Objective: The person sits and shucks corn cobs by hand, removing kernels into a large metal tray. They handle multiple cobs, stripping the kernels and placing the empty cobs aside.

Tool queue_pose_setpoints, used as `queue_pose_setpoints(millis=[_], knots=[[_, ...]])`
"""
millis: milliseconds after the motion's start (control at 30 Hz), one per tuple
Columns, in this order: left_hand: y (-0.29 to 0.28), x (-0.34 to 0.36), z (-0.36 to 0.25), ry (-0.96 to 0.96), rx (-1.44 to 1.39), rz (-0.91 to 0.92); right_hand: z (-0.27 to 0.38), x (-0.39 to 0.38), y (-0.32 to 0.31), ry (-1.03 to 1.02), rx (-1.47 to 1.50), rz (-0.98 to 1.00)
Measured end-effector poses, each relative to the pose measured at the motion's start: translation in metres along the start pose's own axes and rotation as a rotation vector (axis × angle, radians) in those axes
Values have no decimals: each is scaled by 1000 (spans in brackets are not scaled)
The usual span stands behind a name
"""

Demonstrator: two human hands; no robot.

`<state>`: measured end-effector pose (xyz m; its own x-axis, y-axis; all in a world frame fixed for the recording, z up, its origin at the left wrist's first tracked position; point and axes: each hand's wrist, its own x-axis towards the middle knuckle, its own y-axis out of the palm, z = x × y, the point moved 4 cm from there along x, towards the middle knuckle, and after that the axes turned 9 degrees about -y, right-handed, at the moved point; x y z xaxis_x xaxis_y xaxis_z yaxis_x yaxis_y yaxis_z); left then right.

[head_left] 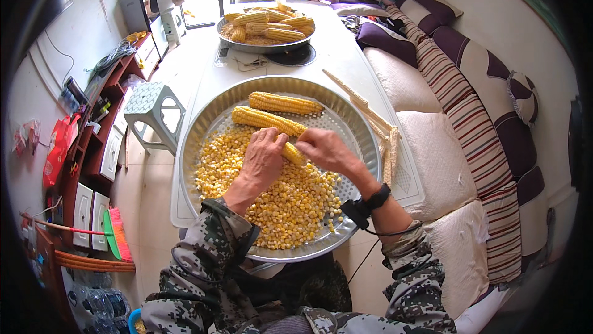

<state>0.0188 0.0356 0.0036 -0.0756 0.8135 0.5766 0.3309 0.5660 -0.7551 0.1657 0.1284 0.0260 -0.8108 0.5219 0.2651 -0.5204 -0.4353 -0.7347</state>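
- While loose kernels [290, 210] already cover much of the near pan [197, 127], two full ears [285, 103] lie behind them, not yet shelled
- The left hand [264, 154] is closed round another ear [294, 154] above the kernels; the right hand [326, 149] curls against it, its grip hidden from me
- Stripped cobs [394, 149] beside the pan look finished
- The heaped far pan [265, 49] suggests plenty left

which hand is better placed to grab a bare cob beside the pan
Likely the right hand: it's nearer the bare cobs, lying right of the pan; the left hand is farther away.
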Motion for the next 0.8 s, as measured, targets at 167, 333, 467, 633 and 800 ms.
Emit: queue_pose_setpoints(millis=[167,333,467,633,800], knots=[[-3,-3,18,-290,-263,10,12,-1,30,-86,-324,-12],[-18,-7,37,-377,-235,-137,13,9,34,258,-66,2],[-29,4,9,-68,-221,-109,18,7,18,144,81,-124],[-39,6,-6,-8,-344,-10,30,2,0,161,368,-253],[-9,-4,24,-661,-1279,91,43,5,17,185,780,-361]])
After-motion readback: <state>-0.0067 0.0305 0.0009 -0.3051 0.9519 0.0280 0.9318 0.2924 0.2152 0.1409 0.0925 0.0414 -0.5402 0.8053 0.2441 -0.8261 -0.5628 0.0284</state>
